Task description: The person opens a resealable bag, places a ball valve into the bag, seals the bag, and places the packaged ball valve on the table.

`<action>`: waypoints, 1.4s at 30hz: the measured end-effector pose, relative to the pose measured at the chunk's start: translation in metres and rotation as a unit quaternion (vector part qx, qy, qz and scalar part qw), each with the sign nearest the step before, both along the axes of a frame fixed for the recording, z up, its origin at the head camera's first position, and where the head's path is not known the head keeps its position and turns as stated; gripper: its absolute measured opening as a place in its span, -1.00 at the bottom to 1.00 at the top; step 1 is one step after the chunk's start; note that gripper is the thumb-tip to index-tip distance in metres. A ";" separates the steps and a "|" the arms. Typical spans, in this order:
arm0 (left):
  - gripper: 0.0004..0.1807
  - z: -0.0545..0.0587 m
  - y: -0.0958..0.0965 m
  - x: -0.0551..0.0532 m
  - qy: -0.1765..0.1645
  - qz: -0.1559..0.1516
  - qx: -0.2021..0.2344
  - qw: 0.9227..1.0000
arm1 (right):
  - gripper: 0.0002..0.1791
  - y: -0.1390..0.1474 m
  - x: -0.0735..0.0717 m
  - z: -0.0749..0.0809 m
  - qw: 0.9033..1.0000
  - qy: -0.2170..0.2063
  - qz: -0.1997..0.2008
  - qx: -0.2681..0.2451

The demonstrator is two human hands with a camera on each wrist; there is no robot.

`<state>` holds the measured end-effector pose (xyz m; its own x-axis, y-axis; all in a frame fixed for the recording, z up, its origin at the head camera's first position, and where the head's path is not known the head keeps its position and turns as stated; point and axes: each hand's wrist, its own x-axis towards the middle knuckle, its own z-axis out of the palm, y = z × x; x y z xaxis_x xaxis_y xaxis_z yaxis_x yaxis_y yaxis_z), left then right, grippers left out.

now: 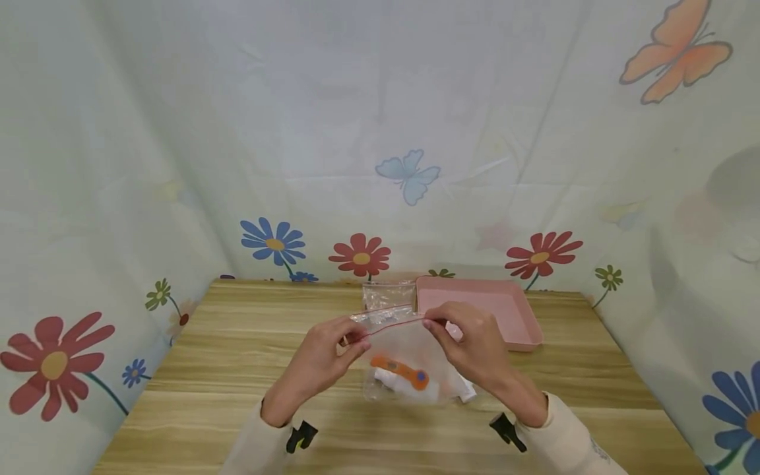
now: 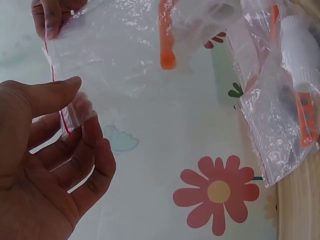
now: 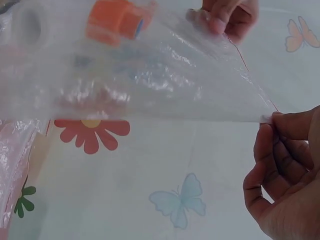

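Observation:
A clear zip bag (image 1: 410,340) with a red line along its mouth is held up over the table. My left hand (image 1: 323,353) pinches the left end of that mouth between thumb and fingers. At the opposite end, my right hand (image 1: 477,340) pinches the corner, and the edge runs taut between both hands. Inside the bag lie an orange piece (image 1: 400,371) with a blue round spot and a whitish roll-like thing (image 3: 29,22), blurred by the plastic.
Behind the held bag, another clear bag (image 1: 380,295) lies on the wooden table (image 1: 267,343); the left wrist view shows a white ribbed piece (image 2: 300,52) and an orange strip (image 2: 306,117) in it. A shallow pink tray (image 1: 522,320) stands at the back right, before a flowered curtain (image 1: 320,119).

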<state>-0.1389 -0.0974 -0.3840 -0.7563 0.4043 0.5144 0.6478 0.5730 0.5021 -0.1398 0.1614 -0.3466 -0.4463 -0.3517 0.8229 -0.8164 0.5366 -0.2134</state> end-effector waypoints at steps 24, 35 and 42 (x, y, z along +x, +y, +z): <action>-0.87 -0.011 -0.068 -0.002 0.068 0.042 0.052 0.995 | -0.91 -0.028 -0.002 -0.035 0.994 -0.100 0.033 -0.001; -0.93 -0.023 -0.093 -0.005 0.055 0.053 0.031 0.997 | -0.94 -0.053 -0.006 -0.056 0.986 -0.159 0.052 0.014; -0.96 -0.033 -0.100 -0.022 0.016 0.083 0.010 0.996 | -0.94 -0.063 -0.031 -0.065 0.983 -0.178 0.017 0.051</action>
